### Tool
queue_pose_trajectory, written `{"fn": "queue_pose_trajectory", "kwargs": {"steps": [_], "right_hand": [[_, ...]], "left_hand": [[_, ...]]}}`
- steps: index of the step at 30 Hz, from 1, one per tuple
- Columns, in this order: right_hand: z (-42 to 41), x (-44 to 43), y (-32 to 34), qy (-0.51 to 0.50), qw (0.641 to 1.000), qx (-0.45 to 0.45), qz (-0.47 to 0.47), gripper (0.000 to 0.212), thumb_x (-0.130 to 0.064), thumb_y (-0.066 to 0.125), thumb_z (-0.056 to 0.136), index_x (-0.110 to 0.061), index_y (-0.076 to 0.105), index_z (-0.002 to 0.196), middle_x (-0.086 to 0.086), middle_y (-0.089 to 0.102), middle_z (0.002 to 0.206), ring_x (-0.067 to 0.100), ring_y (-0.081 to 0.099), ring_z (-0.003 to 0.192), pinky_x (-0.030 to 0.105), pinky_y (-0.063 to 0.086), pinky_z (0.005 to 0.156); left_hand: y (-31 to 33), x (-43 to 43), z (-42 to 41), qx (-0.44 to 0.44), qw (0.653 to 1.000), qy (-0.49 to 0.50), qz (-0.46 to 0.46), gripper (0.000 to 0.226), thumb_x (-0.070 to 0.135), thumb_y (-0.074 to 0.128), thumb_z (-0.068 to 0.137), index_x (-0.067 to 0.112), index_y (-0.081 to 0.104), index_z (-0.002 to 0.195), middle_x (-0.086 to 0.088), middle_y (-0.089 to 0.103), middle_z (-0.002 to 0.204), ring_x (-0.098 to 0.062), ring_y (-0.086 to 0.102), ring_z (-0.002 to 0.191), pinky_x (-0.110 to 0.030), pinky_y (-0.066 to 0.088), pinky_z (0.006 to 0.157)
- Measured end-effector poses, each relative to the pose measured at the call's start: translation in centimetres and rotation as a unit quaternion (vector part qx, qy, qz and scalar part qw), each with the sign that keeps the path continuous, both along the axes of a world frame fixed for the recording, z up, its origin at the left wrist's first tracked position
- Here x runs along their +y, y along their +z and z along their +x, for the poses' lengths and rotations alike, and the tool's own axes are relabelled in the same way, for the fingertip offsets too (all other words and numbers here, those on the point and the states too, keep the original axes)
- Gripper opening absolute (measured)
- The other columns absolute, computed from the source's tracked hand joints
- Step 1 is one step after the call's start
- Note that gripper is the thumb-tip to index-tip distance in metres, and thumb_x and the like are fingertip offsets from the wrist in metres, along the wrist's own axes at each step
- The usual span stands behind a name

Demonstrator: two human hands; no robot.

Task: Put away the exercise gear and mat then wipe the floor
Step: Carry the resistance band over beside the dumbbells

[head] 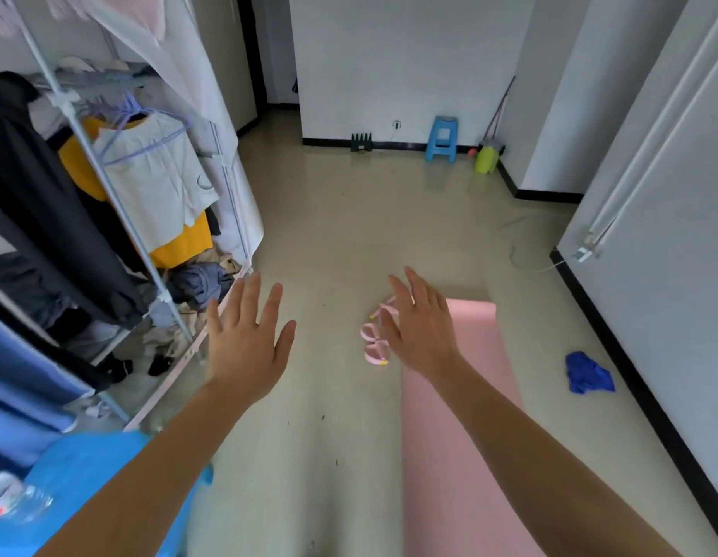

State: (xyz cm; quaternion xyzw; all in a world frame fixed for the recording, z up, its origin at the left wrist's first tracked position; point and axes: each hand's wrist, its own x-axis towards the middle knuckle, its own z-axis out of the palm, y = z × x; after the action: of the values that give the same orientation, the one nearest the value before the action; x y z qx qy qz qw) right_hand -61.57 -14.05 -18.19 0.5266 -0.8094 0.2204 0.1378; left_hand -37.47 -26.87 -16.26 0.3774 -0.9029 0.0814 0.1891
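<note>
At the far left I see an open clothes rack (108, 186) packed with hanging garments, with more clothes heaped on its bottom shelf. Below it, in the near left corner, sits a bright blue object (79, 476) that I cannot identify, with a clear plastic bottle (15, 504) at its edge.

My left hand (248, 339) is raised over the bare floor (341, 235), palm down, fingers straight and spread, grasping nothing.

Next comes the pink exercise gear (374, 343), a looped piece with yellow tips, lying on the floor just beside the left edge of the mat. My right hand (421, 327) hangs in front of it, fingers spread and released; it hides part of the gear, and I cannot tell whether it touches it.

The pink mat (469, 436) lies unrolled and flat, running away from me, its far end just past the right hand.

Right of the mat, a crumpled blue cloth (588, 373) lies near the wall's black skirting. By the far wall stand a blue stool (442, 138) and, right of it, a lime-green container (486, 158).
</note>
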Motion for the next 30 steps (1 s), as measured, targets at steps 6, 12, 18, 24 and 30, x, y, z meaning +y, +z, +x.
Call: {"fn": "queue_pose_trajectory", "kwargs": {"steps": [6, 12, 18, 24, 30], "right_hand": [[-8.8, -8.1, 0.5, -0.091, 0.996, -0.008, 0.009, 0.058, -0.042, 0.041, 0.093, -0.008, 0.052, 0.139, 0.023, 0.049, 0.145, 0.041, 0.057, 0.121, 0.047, 0.048, 0.099], [-20.3, -13.9, -3.3, -0.189, 0.982, -0.028, 0.007, 0.054, -0.034, 0.062, 0.093, -0.008, 0.051, 0.140, 0.023, 0.048, 0.145, 0.042, 0.056, 0.123, 0.047, 0.048, 0.099], [-33.8, -23.4, -9.0, -0.255, 0.959, -0.112, 0.060, 0.056, -0.034, 0.060, 0.095, -0.008, 0.049, 0.143, 0.021, 0.046, 0.148, 0.041, 0.053, 0.127, 0.048, 0.044, 0.103], [-45.5, -32.7, -7.4, -0.279, 0.941, -0.170, 0.086, 0.057, -0.038, 0.049, 0.100, -0.014, 0.036, 0.151, 0.015, 0.034, 0.157, 0.035, 0.042, 0.139, 0.045, 0.036, 0.110], [-54.6, -38.8, -7.3, -0.318, 0.926, -0.179, 0.091, 0.056, -0.040, 0.043, 0.102, -0.017, 0.033, 0.152, 0.011, 0.034, 0.158, 0.029, 0.038, 0.141, 0.043, 0.035, 0.112]], "left_hand": [[1.3, -13.7, -11.4, -0.028, 0.994, -0.101, -0.018, 0.057, 0.043, 0.033, 0.099, 0.011, 0.043, 0.146, -0.019, 0.035, 0.153, -0.038, 0.035, 0.140, -0.061, 0.029, 0.108], [-2.0, -23.3, -25.0, -0.062, 0.984, -0.167, 0.009, 0.059, 0.046, 0.029, 0.100, 0.013, 0.039, 0.148, -0.018, 0.032, 0.156, -0.037, 0.033, 0.142, -0.059, 0.027, 0.111], [-6.5, -33.8, -40.9, -0.138, 0.968, -0.208, 0.028, 0.061, 0.047, 0.027, 0.099, 0.015, 0.040, 0.148, -0.017, 0.033, 0.156, -0.034, 0.034, 0.142, -0.059, 0.030, 0.110], [-4.7, -42.5, -54.6, -0.164, 0.958, -0.235, 0.024, 0.061, 0.045, 0.029, 0.097, 0.013, 0.043, 0.146, -0.018, 0.035, 0.154, -0.034, 0.039, 0.139, -0.058, 0.035, 0.106], [-5.4, -50.7, -66.3, -0.177, 0.943, -0.283, 0.005, 0.063, 0.047, 0.025, 0.097, 0.013, 0.038, 0.148, -0.018, 0.031, 0.156, -0.034, 0.035, 0.141, -0.058, 0.033, 0.108]]}}
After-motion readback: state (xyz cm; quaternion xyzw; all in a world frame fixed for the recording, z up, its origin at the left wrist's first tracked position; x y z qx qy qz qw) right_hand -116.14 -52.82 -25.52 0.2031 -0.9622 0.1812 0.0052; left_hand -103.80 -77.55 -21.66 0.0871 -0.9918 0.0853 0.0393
